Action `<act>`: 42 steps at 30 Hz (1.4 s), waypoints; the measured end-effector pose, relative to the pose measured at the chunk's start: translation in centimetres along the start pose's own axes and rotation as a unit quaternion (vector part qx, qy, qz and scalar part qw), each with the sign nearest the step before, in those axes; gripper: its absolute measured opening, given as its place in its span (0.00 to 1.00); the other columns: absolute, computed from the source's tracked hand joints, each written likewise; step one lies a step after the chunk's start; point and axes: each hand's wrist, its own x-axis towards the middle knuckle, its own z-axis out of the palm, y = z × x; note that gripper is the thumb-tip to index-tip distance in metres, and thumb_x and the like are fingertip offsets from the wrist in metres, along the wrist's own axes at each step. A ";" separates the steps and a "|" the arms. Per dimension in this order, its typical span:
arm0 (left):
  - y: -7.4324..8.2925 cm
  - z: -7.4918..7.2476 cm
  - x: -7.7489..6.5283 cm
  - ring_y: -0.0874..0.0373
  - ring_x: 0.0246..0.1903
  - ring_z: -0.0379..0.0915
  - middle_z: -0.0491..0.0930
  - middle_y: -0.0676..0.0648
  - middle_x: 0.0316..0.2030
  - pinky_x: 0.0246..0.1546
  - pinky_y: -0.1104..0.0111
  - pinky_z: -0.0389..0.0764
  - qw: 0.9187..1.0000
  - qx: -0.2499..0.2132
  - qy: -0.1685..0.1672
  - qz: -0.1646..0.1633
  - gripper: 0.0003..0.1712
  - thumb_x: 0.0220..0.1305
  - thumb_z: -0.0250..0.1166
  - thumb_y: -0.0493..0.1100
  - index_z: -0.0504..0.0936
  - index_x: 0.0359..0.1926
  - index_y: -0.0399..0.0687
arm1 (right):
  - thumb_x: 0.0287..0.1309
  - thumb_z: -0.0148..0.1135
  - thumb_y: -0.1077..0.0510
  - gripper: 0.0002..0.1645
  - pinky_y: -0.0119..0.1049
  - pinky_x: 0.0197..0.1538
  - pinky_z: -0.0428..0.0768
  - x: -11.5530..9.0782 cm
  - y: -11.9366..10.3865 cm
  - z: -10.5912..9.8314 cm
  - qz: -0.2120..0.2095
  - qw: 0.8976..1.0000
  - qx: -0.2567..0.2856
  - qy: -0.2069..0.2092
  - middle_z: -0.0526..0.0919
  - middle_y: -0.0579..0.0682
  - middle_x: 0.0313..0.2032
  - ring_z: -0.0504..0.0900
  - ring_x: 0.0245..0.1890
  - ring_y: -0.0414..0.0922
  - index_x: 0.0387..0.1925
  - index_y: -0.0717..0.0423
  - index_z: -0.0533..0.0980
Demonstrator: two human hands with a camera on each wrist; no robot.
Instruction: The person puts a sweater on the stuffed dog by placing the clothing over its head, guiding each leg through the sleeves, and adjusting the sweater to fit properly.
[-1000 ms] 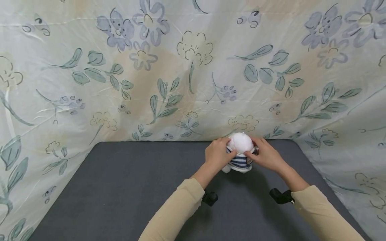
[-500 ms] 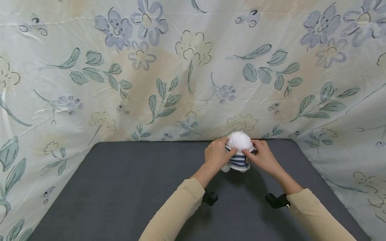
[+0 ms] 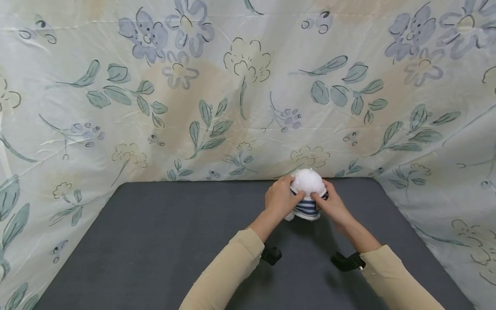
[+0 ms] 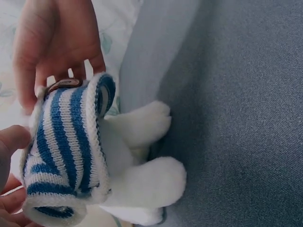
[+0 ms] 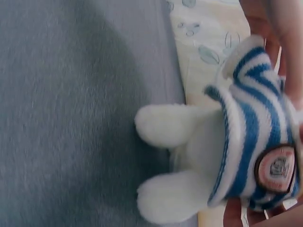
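Note:
A white plush toy [image 3: 308, 181] wears a blue-and-white striped knit sweater [image 3: 306, 207]. My left hand [image 3: 280, 196] grips its left side and my right hand [image 3: 334, 204] its right side, thumbs pressing at the sweater's collar below the round white head. In the left wrist view, the sweater's rolled cuff [image 4: 54, 210] lies by the left fingers, and the plush legs [image 4: 151, 184] stick out below the hem toward the cloth. A pink oval patch [image 5: 276, 169] shows on the sweater in the right wrist view. The toy's front side is hidden in the head view.
A dark grey cloth-covered table [image 3: 155, 241] lies beneath the hands. Its far edge meets a hanging floral curtain [image 3: 248, 103], which also lines both sides. Black wrist cameras [image 3: 345, 261] hang below the beige sleeves [image 3: 226, 267].
My right hand and forearm have shifted inward to the left, covering more of the sweater's patch in the head view. The toy stays nearly in place, held by both hands.

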 end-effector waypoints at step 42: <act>-0.1 0.8 0.2 0.56 0.32 0.79 0.79 0.54 0.41 0.27 0.65 0.77 0.998 0.052 0.040 0.006 0.31 0.49 0.67 0.63 0.76 0.52 0.56 | 0.52 0.51 0.71 0.53 0.52 0.55 0.65 -2.1 1.2 3.5 -0.030 0.997 0.015 0.070 0.46 0.60 0.69 0.56 0.63 0.57 0.72 0.48 0.34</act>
